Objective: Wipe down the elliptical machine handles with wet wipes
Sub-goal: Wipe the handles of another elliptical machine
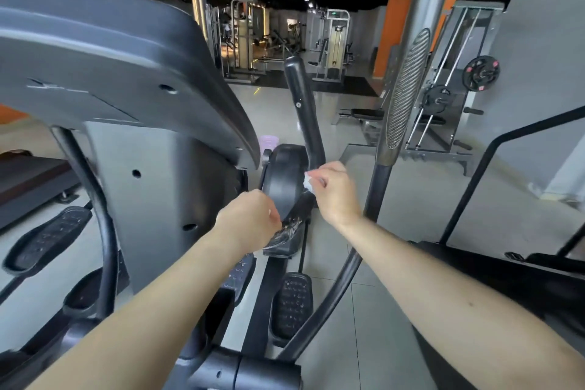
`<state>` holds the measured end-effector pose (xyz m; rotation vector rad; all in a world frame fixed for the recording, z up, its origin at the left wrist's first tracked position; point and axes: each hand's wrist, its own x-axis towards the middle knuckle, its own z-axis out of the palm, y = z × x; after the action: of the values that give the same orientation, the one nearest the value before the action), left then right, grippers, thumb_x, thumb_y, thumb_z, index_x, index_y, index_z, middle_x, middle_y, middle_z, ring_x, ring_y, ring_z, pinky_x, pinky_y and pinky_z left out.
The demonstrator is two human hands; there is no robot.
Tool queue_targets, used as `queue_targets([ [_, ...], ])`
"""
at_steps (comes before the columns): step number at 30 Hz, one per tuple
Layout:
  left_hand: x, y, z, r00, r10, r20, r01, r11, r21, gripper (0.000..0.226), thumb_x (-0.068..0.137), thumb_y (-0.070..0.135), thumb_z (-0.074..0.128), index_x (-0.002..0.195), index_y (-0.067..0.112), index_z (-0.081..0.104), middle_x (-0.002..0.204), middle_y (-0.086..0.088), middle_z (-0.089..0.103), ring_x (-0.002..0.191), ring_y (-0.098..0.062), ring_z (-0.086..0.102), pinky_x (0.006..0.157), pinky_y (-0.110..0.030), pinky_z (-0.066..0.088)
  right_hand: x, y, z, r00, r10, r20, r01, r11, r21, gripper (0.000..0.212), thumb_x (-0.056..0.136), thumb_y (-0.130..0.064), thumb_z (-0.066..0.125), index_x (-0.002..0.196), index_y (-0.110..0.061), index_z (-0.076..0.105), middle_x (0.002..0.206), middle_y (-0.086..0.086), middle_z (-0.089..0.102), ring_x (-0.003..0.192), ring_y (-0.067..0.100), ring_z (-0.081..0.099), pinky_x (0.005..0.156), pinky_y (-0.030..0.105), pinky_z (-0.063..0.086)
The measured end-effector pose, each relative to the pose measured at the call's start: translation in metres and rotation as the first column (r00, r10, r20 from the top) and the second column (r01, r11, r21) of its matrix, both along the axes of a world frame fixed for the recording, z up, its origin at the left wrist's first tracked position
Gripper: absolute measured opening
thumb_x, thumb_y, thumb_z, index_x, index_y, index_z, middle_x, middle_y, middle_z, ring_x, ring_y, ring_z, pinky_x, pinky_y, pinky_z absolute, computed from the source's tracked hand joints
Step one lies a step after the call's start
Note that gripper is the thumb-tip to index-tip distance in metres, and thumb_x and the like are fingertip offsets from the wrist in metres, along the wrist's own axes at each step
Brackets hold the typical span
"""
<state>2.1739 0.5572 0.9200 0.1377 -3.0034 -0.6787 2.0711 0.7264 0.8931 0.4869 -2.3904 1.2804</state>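
My left hand [250,218] grips a dark, glossy wipes packet [286,229] in front of the elliptical's console column. Just above it, my right hand [334,190] pinches a small white wet wipe [308,182], held beside the lower end of the short black fixed handle [300,104]. The handle rises up and away from my hands. To the right stands the long moving handle [408,79], silver with a ribbed grip, close to my right wrist. Whether the wipe touches the black handle I cannot tell.
The grey console [120,51] looms at upper left, its column [164,199] below. Black foot pedals [292,304] lie beneath my arms. Another machine's black frame [493,152] is at right. Weight machines and a bench [364,114] stand farther back on the grey floor.
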Motion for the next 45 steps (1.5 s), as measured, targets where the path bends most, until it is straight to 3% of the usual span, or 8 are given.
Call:
queue_targets([
  [8,0.007,-0.007,-0.005,0.997,0.051,-0.053,-0.049,0.998,0.043,0.029,0.081,0.016,0.05,0.055,0.012,0.037,0.057,-0.001,0.042,0.062,-0.025,0.036,0.048,-0.025,0.028,0.026,0.004,0.007,0.939,0.326,0.11,-0.344,0.886,0.309,0.022,0.098,-0.011,0.063,0.098,-0.021,0.082,0.097,-0.008,0.07,0.092,0.011,0.066,0.088,0.027,0.051],
  [15,0.015,-0.007,-0.007,0.995,0.072,-0.063,-0.07,0.997,0.03,0.029,0.083,0.011,0.052,0.057,0.011,0.039,0.057,-0.002,0.043,0.061,-0.026,0.035,0.047,-0.024,0.028,0.017,0.012,-0.001,0.969,0.242,-0.051,-0.216,0.928,0.303,0.022,0.101,-0.002,0.061,0.109,-0.008,0.08,0.107,-0.004,0.061,0.098,0.014,0.061,0.098,0.027,0.049],
  [19,0.018,-0.007,-0.007,0.995,0.064,-0.072,-0.062,0.998,0.019,0.03,0.086,0.015,0.052,0.057,0.014,0.046,0.06,0.0,0.049,0.063,-0.027,0.044,0.049,-0.026,0.031,0.058,0.007,-0.015,0.927,0.376,0.002,-0.368,0.908,0.201,0.017,0.102,-0.013,0.065,0.104,-0.018,0.082,0.102,-0.012,0.063,0.094,0.002,0.062,0.089,0.013,0.044],
  [25,0.025,-0.005,-0.006,0.994,0.049,-0.093,-0.049,0.999,0.005,0.037,0.081,0.01,0.053,0.048,0.016,0.04,0.055,0.0,0.039,0.06,-0.026,0.034,0.046,-0.026,0.026,0.021,0.012,-0.017,0.993,0.115,-0.022,-0.116,0.986,-0.123,0.024,0.095,0.003,0.061,0.099,-0.014,0.078,0.1,-0.001,0.063,0.092,0.001,0.064,0.094,0.044,0.055],
  [29,0.029,-0.004,-0.009,0.991,0.058,-0.119,-0.062,0.998,-0.025,0.018,0.085,0.018,0.058,0.073,0.018,0.071,0.068,0.003,0.064,0.068,-0.024,0.061,0.061,-0.031,0.056,0.069,-0.001,-0.044,0.988,0.15,-0.035,-0.154,0.971,-0.184,0.017,0.098,-0.005,0.063,0.094,-0.018,0.073,0.099,-0.005,0.062,0.094,0.012,0.065,0.087,0.03,0.052],
  [33,0.03,-0.005,-0.015,0.984,0.083,-0.155,-0.088,0.996,-0.023,0.017,0.084,0.023,0.058,0.085,0.021,0.075,0.087,0.0,0.073,0.085,-0.026,0.068,0.074,-0.04,0.061,0.102,-0.007,-0.061,0.944,0.33,-0.021,-0.326,0.921,-0.214,0.02,0.099,-0.008,0.066,0.087,-0.023,0.07,0.097,-0.002,0.063,0.085,0.014,0.065,0.078,0.029,0.054],
  [40,0.034,-0.002,-0.021,0.975,0.088,-0.204,-0.099,0.994,-0.043,0.016,0.086,0.024,0.06,0.076,0.015,0.069,0.082,-0.002,0.064,0.078,-0.026,0.059,0.069,-0.045,0.057,0.018,-0.002,-0.049,0.993,-0.075,0.095,0.107,0.915,-0.388,0.022,0.098,-0.008,0.058,0.088,-0.023,0.069,0.097,0.003,0.067,0.095,0.016,0.065,0.094,0.045,0.053],
  [45,0.037,0.0,-0.026,0.962,0.148,-0.231,-0.14,0.989,0.05,0.013,0.09,0.026,0.066,0.084,0.031,0.076,0.097,0.016,0.069,0.092,-0.013,0.063,0.08,-0.034,0.055,0.046,-0.016,-0.071,0.975,0.017,0.223,0.11,0.832,-0.544,0.009,0.092,-0.019,0.059,0.088,-0.026,0.065,0.086,0.006,0.07,0.082,0.024,0.069,0.084,0.051,0.057],
])
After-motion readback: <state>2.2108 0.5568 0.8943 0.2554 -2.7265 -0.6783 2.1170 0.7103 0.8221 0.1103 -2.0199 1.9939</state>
